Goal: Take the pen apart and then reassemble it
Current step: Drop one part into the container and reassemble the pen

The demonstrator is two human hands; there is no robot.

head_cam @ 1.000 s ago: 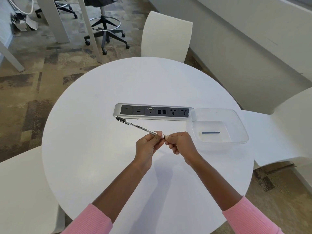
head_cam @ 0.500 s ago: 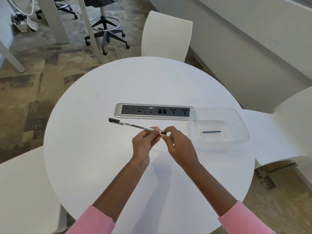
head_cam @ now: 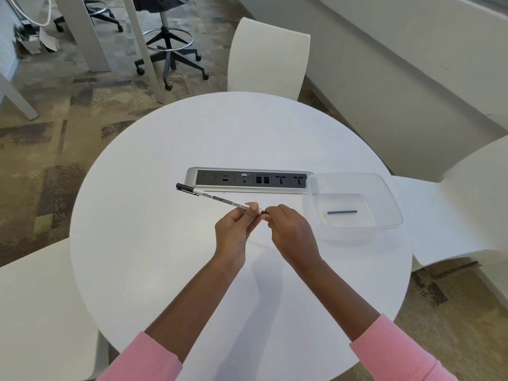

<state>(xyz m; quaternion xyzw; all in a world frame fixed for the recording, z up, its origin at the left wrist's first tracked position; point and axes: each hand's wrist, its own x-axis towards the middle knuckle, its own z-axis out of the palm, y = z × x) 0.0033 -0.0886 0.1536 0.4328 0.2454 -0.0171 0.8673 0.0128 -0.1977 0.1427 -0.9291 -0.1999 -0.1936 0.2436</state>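
A thin white whiteboard marker [head_cam: 217, 198] with a black cap at its far left end is held above the round white table [head_cam: 165, 243]. My left hand [head_cam: 236, 229] grips the marker's barrel near its right end. My right hand [head_cam: 291, 232] pinches a small black piece [head_cam: 264, 212] at that end of the barrel, right against the left fingers. A short blue rod [head_cam: 342, 212] lies alone in the clear plastic container [head_cam: 384, 199] to the right.
A silver socket strip [head_cam: 247, 180] is set into the table behind the marker. White chairs stand at the far side [head_cam: 269, 56], the right [head_cam: 467, 210] and the near left [head_cam: 35, 312]. A rolling stool [head_cam: 167, 48] is on the carpet beyond.
The marker swung so its capped end moved left and lower, then steadied. My right hand shifted from a closed fist to a fingertip pinch, and a black piece now shows at the barrel's end.
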